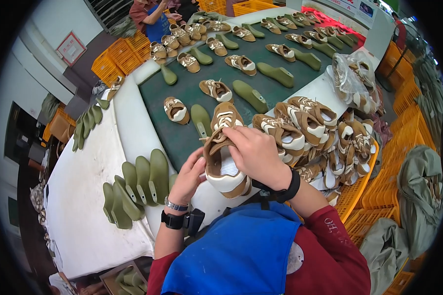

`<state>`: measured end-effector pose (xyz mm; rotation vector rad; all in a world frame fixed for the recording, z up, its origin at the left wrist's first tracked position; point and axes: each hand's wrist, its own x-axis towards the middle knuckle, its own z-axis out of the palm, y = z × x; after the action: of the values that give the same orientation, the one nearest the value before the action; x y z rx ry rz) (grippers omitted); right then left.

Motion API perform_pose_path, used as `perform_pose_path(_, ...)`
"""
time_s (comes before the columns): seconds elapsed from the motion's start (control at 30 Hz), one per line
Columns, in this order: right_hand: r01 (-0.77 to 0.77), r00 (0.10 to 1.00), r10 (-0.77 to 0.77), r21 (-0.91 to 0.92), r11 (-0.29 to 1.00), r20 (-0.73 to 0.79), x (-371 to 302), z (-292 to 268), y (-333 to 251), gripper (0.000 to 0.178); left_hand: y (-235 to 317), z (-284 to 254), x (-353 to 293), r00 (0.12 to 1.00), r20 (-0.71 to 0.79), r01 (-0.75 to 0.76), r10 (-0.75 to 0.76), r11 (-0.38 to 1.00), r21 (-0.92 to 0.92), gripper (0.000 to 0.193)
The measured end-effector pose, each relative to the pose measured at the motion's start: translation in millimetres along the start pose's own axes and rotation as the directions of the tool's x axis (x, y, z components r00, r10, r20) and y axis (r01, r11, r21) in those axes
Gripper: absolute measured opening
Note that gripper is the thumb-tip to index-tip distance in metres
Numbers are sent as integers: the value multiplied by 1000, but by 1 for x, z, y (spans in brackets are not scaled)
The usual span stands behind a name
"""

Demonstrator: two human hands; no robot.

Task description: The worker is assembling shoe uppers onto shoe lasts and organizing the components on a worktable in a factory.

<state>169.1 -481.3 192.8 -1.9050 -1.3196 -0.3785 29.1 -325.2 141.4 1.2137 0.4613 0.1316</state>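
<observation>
Above the white surface's (133,128) near edge, both hands grip a brown-and-white lace-up shoe upper (221,167): left hand (189,177) closed underneath, right hand (256,155) closed over its top. A loosened grip could drop it onto the green plastic lasts (142,182).

Red-bordered white square sign (71,47) on left wall; clear plastic bag (352,78) of shoes at conveyor's right edge; white banner (354,7) top right.
</observation>
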Motion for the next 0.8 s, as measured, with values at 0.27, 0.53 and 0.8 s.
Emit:
perform_pose_path(0.27, 1, 1000, -2, -22, 1000, -28, 9, 23, -11, 33, -15, -9, -26, 939, 337, 137, -71, 975, -175, 73)
perform_pose_path(0.53, 122, 982, -117, 26, 992, -151, 16, 44, -16, 34, -5, -22, -22, 926, 375, 133, -34, 961, -242, 76)
perform_pose_path(0.8, -42, 998, 39, 59, 997, 54, 11, 78, 7, 31, -4, -21, -28, 877, 243, -430, 415, 449, 783, 81)
